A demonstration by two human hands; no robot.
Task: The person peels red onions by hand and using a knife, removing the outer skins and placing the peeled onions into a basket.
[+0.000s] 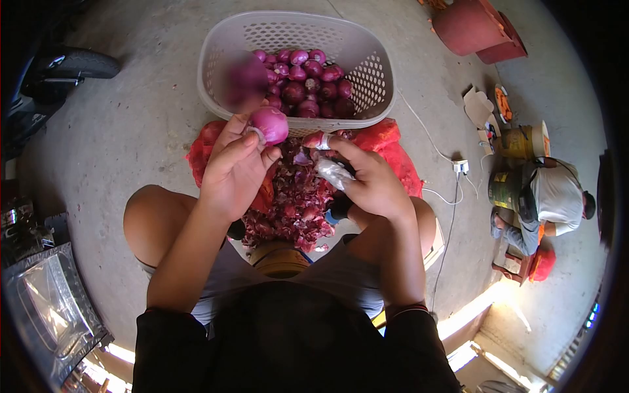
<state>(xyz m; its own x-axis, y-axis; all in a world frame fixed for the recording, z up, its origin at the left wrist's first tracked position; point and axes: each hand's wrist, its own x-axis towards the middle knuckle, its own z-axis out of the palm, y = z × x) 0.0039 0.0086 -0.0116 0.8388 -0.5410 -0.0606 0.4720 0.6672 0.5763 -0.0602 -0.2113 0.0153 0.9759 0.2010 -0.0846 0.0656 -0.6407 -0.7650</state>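
A blurred patch [244,82] hides some onions [308,82] in the basket [295,16]; the right hand [377,187] covers most of its wrapped tool [331,171].

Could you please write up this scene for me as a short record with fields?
left hand: holds a peeled round purple onion
right hand: grips a small whitish wrapped object, kind unclear
container: white perforated plastic basket on grey concrete floor, holding peeled purple onions
under the hands: pile of reddish onion skins on a red mesh sack
nearby: another person crouching at the right
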